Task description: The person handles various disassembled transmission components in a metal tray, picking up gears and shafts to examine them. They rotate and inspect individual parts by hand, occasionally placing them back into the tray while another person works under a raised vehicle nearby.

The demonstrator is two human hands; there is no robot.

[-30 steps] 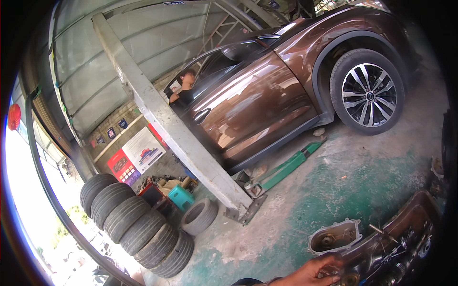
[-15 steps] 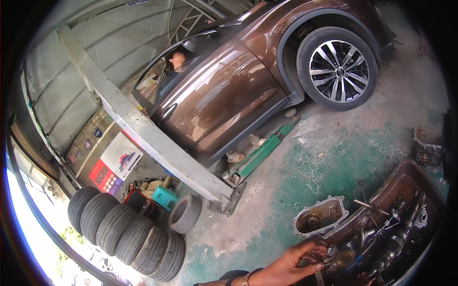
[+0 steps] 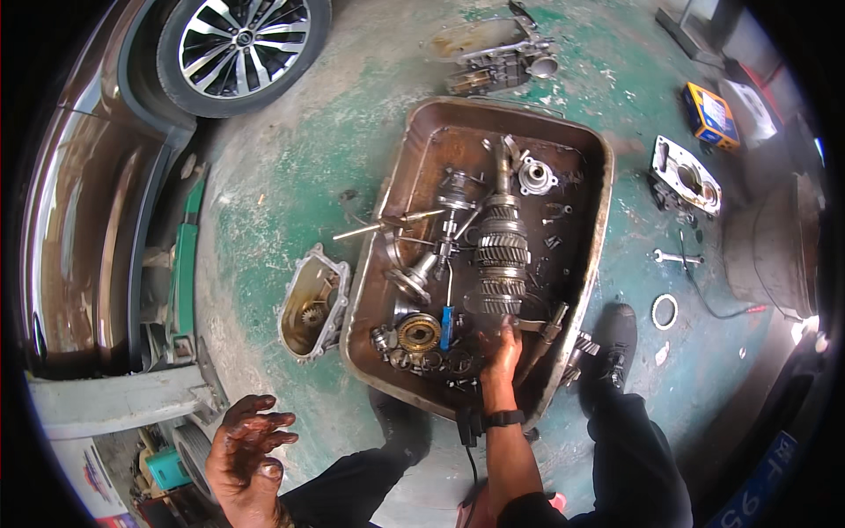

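Observation:
My left hand [image 3: 249, 458], fingers dark with grease, is raised left of the tray, fingers bent and apart, with nothing in it. Inside the rusty metal tray [image 3: 366, 308], my right hand [image 3: 501, 354] closes round the lower end of a gear shaft [image 3: 503, 251]; its fingertips are partly hidden. This shaft carries several toothed gears and lies lengthwise. To its left are a thinner shaft [image 3: 451, 211], a blue-handled tool [image 3: 446, 327] and a brass-coloured ring gear [image 3: 419, 333]. A round flanged part [image 3: 536, 176] lies near the shaft's upper end.
An open housing [image 3: 308, 312] sits left of the tray; a larger casing [image 3: 502, 66] lies beyond it. On the right are a flat metal plate [image 3: 687, 176], a wrench [image 3: 678, 257], a ring [image 3: 664, 312] and a drum [image 3: 770, 246]. A brown car [image 3: 88, 220] stands at left.
The view has swung right and down over the tray. My left hand has left the small metal parts and is now raised outside the tray. My right hand has come into clear view.

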